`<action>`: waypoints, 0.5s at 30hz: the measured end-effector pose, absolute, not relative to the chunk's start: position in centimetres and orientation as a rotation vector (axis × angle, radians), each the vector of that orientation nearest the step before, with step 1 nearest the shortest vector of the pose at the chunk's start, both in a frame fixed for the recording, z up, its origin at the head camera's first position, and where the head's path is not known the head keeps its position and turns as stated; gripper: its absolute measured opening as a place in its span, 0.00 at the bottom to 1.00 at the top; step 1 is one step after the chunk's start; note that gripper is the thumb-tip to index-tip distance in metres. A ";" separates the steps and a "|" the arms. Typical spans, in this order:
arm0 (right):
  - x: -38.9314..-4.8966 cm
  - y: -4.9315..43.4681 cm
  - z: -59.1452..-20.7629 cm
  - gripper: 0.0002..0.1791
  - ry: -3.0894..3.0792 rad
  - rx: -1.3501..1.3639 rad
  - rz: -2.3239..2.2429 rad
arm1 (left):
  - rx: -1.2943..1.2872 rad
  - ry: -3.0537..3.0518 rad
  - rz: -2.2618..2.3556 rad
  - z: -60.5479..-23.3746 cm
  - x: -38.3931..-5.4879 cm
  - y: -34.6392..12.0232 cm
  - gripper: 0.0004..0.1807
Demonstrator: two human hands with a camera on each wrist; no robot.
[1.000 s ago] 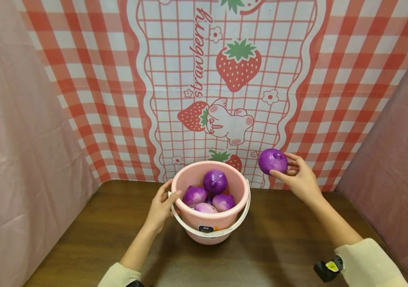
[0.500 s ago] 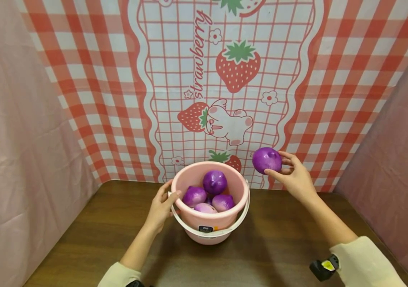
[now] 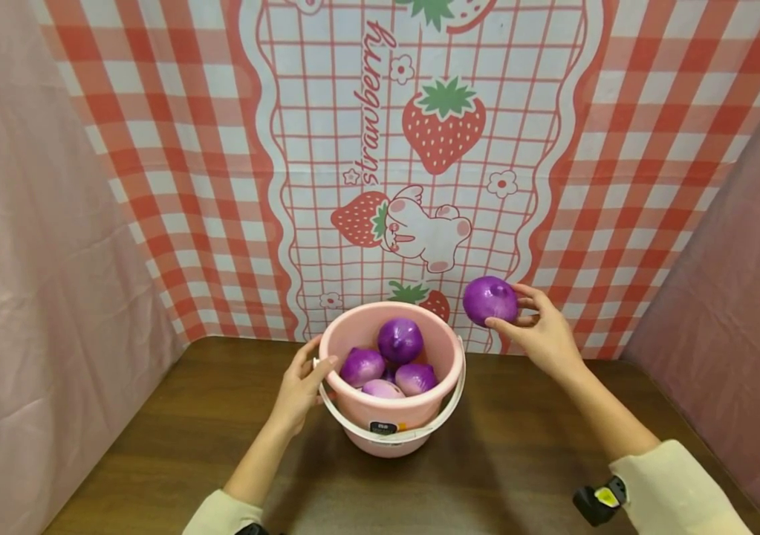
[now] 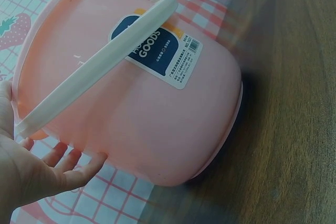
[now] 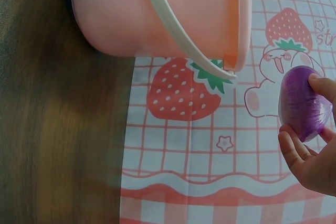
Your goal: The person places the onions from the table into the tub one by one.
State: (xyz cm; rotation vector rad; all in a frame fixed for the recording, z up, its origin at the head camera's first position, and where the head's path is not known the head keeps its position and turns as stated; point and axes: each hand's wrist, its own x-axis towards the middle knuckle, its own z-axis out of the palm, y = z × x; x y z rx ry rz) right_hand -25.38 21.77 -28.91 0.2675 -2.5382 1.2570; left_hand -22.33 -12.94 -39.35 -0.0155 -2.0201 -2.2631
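A pink bucket (image 3: pixel 380 414) stands on the table with several purple onions (image 3: pixel 401 339) inside. My left hand (image 3: pixel 297 388) grips its left rim, thumb over the edge and fingers against the outer wall. In the left wrist view those fingertips (image 4: pixel 97 162) touch the wall below the white handle (image 4: pixel 100 66), which hangs down across the front. To the right of the bucket and higher than its rim, my right hand (image 3: pixel 550 334) holds another purple onion (image 3: pixel 489 301) between thumb and fingers. The right wrist view shows this onion (image 5: pixel 300 103) from the side.
The dark wooden table (image 3: pixel 527 446) runs under the bucket. Behind it hangs a red-and-white checked strawberry cloth (image 3: pixel 443 126). Pink cloths hang at the left (image 3: pixel 52 260) and right (image 3: pixel 720 297). A black device (image 3: pixel 599 504) is strapped at the right sleeve.
My right hand has moved a little to the left with its onion, closer to the bucket. The left hand and the bucket have stayed in place.
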 end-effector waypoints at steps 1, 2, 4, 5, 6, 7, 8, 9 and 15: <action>-25.4 21.7 -28.9 0.43 -2.537 0.270 1.254 | -0.014 -2.021 -2.261 -39.4 -22.3 -12.9 0.30; -25.4 21.6 -28.9 0.43 -2.537 0.270 1.251 | -0.015 -2.022 -2.260 -39.4 -22.3 -12.9 0.30; -25.4 21.6 -29.0 0.43 -2.536 0.270 1.248 | -0.014 -2.024 -2.261 -39.4 -22.3 -12.9 0.30; -25.4 21.5 -29.0 0.43 -2.535 0.268 1.252 | -0.013 -2.024 -2.262 -39.4 -22.3 -12.9 0.30; -25.4 21.5 -29.0 0.43 -2.536 0.266 1.254 | -0.014 -2.025 -2.261 -39.4 -22.3 -12.9 0.30; -25.4 21.5 -29.0 0.43 -2.536 0.268 1.255 | -0.014 -2.025 -2.261 -39.4 -22.3 -12.9 0.30; -25.4 21.5 -29.0 0.43 -2.537 0.270 1.255 | -0.014 -2.024 -2.263 -39.4 -22.3 -12.9 0.30; -25.4 21.4 -29.1 0.43 -2.537 0.274 1.257 | -0.012 -2.023 -2.264 -39.4 -22.4 -12.9 0.30; -25.4 21.0 -29.2 0.43 -2.556 0.293 1.264 | -0.010 -2.019 -2.269 -39.4 -22.4 -12.9 0.30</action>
